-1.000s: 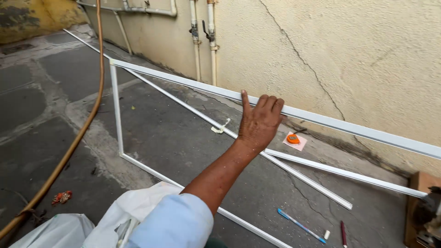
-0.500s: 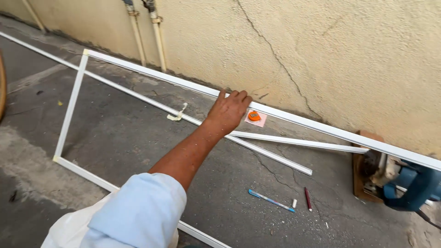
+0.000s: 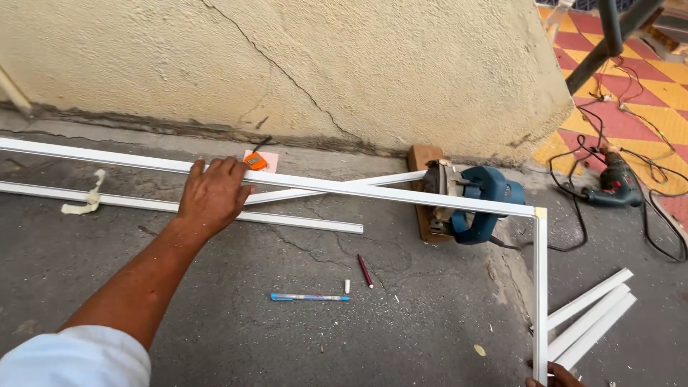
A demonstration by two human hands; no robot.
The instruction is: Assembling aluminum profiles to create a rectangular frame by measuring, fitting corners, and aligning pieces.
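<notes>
**Two hands on a white frame on the concrete floor**

From the head view, the left hand [image 3: 211,193] is lying flat on the top rail of a white frame [image 3: 373,189], fingers spread open and draped over the rail rather than curled around it. The arm behind it is reaching in from the lower left, with a pale blue sleeve [image 3: 75,357] showing at the bottom edge. The frame is lying on the grey concrete floor [image 3: 236,322], its long rail running from the left edge across to a corner at the right, where a second rail is dropping straight down towards the bottom of the picture. At the foot of that rail only the top of the right hand [image 3: 555,375] is showing, touching the rail; I cannot tell whether it is gripping or merely resting there.

Just beyond the left hand, an orange tape measure [image 3: 254,161] is sitting on a pale card close to the cracked yellow wall [image 3: 322,64]. A loose white strip [image 3: 215,209] is lying beneath the top rail, passing under the hand. A blue circular saw [image 3: 476,204] is resting on a wooden block behind the frame's corner. Inside the frame, a blue pen [image 3: 309,297] and a red pencil [image 3: 365,271] are lying near each other on the floor. A green drill [image 3: 613,186] with tangled cables is sitting well apart at the right, and several short white offcuts [image 3: 591,315] are lying just outside the upright rail.
</notes>
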